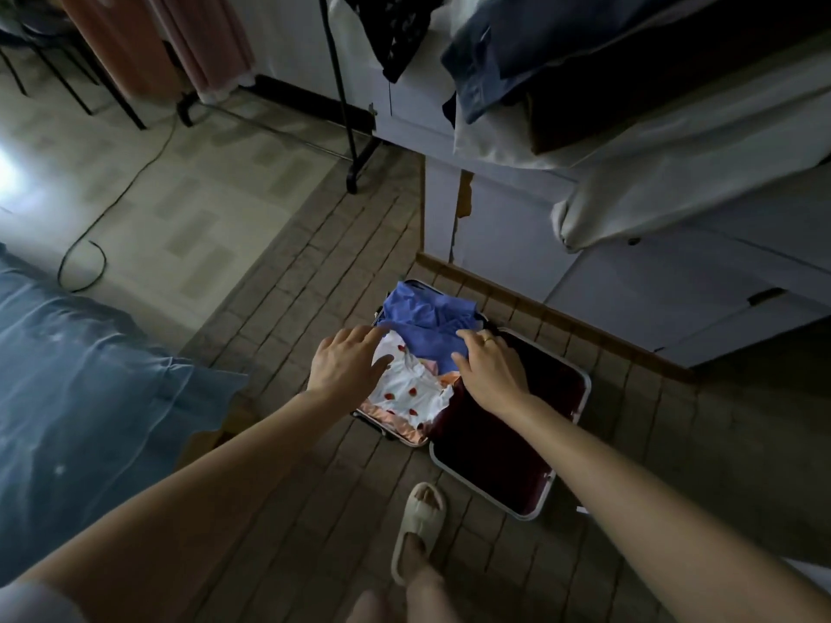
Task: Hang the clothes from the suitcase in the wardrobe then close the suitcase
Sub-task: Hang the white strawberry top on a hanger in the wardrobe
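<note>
Right hand (pixel 490 370): fingers curled down onto the blue garment (pixel 427 326), pressing or pinching its near fold; whether the cloth is truly gripped cannot be told. One ring (pixel 488 339) shows on a finger.
Left hand (pixel 348 364): fingers spread and released, palm down, hovering over or lightly touching the white garment with red spots (pixel 411 388); nothing is clasped.
Clothes: blue garment lies crumpled in the far part of the packed half, overlapping the white spotted one; a peach-pink cloth (pixel 400 427) shows at the near edge beneath them. Three garments can be counted.
Suitcase (pixel 580 397): open flat on the floor, two halves side by side; the left half holds the clothes, the right half shows only dark red lining inside a pale rim.
Edges and room: the tiled floor (pixel 279 335) is open to the left and near side of the suitcase; the white wardrobe (pixel 629 281) base stands close behind and to the right. A blue bed cover (pixel 90 375) lies well apart on the left.
Further out: a black clothes rack (pixel 346 105) stands by the wardrobe, and a black cable (pixel 117 204) trails across the pale floor.
Foot: one cream slipper (pixel 418 528) just beside the suitcase's near corner.
Writing: no lettering can be read.
</note>
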